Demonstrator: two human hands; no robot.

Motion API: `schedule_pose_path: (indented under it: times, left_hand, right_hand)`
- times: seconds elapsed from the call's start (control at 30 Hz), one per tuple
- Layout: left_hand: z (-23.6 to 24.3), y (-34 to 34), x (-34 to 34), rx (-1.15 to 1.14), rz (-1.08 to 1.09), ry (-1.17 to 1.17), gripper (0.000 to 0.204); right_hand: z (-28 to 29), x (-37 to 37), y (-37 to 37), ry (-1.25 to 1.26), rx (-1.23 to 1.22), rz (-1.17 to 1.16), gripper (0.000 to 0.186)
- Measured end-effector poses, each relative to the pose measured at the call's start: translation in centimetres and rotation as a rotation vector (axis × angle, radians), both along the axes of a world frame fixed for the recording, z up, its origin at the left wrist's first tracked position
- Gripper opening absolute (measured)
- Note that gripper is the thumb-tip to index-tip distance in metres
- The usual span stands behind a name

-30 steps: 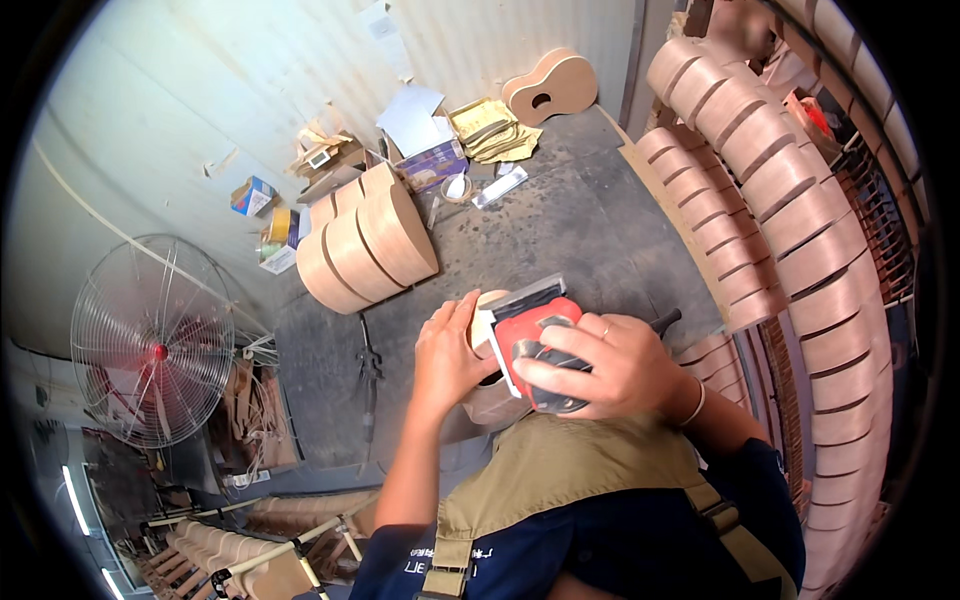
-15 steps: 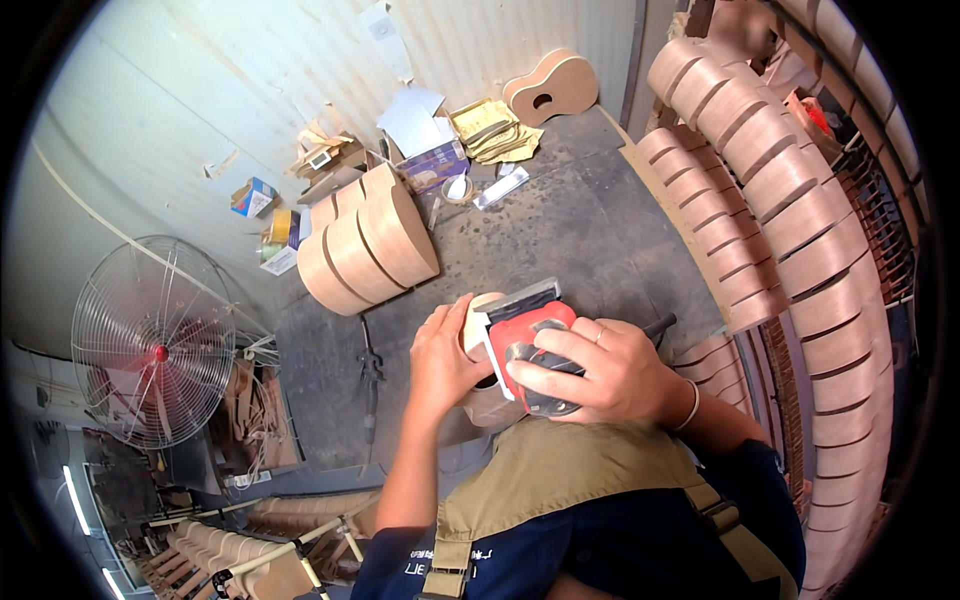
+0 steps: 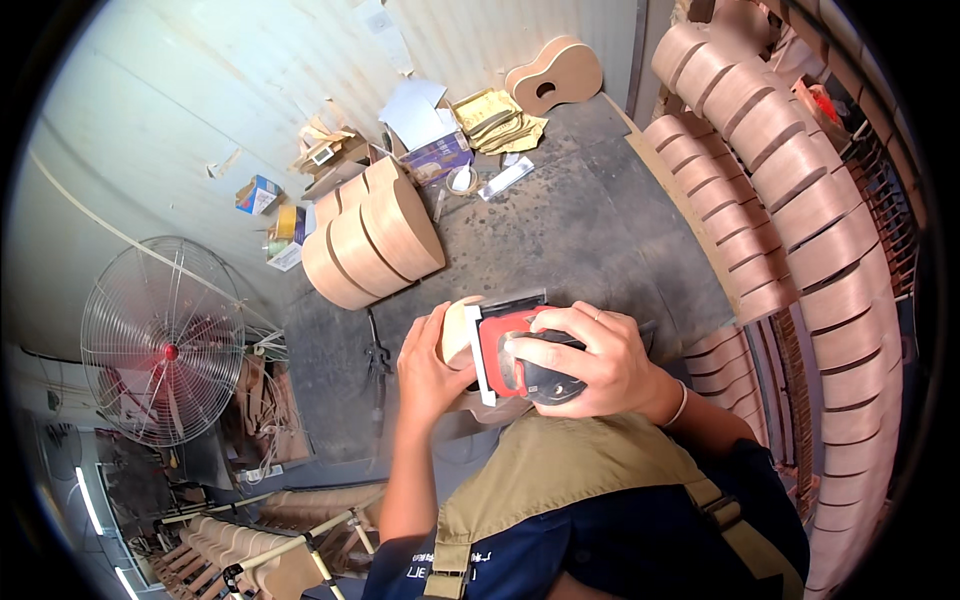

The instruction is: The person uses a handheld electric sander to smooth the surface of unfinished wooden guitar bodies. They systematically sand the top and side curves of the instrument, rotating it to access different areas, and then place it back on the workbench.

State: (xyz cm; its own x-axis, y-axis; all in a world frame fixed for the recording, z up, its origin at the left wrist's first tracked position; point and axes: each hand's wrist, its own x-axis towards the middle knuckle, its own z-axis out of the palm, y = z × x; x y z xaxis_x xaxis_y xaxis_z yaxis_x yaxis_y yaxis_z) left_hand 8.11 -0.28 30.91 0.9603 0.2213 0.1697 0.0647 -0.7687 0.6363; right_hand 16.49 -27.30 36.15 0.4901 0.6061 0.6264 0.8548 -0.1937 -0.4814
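My left hand (image 3: 422, 370) grips a pale wooden instrument body (image 3: 458, 335) near the front of the dark workbench (image 3: 660, 260). Pressed on that body is a red and black power sander (image 3: 505, 325) with a metal edge, held in my right hand (image 3: 600, 365), fingers wrapped over its top. The sander covers much of the wooden piece, and its underside is hidden.
Curved wooden bodies (image 3: 385, 235) stand at back left, beside boxes (image 3: 435, 160), yellow sheets (image 3: 495, 120) and a guitar body (image 3: 560, 75). A wire fan (image 3: 170, 350) is at left. Long rows of wooden bodies (image 3: 835, 320) line the right. A black hose (image 3: 372, 390) lies left of my hands.
Both hands, the sander and the wooden piece have shifted left. The sander has turned so its white edge stands more upright. The surroundings have shifted slightly in view.
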Motion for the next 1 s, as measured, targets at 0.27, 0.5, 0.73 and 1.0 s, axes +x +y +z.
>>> schedule_pose_path:
  times: [0.27,0.5,0.73,1.0]
  left_hand:
    - [-0.4,1.8,-2.3,-0.009,0.050,-0.074,0.090]
    - [-0.1,1.1,-2.6,-0.041,0.049,-0.066,0.088]
    - [-0.5,1.9,-3.3,-0.028,0.021,-0.104,0.090]
    - [-0.6,1.8,-3.5,-0.047,0.022,-0.095,0.087]
  right_hand:
    - [-4.4,0.1,-0.5,0.268,0.142,-0.089,0.062]
    - [-1.4,1.6,0.3,0.325,0.176,0.036,0.060]
    - [-1.3,3.1,-0.1,0.444,0.069,0.108,0.058]
    - [-1.2,3.4,1.3,0.455,0.152,0.164,0.058]
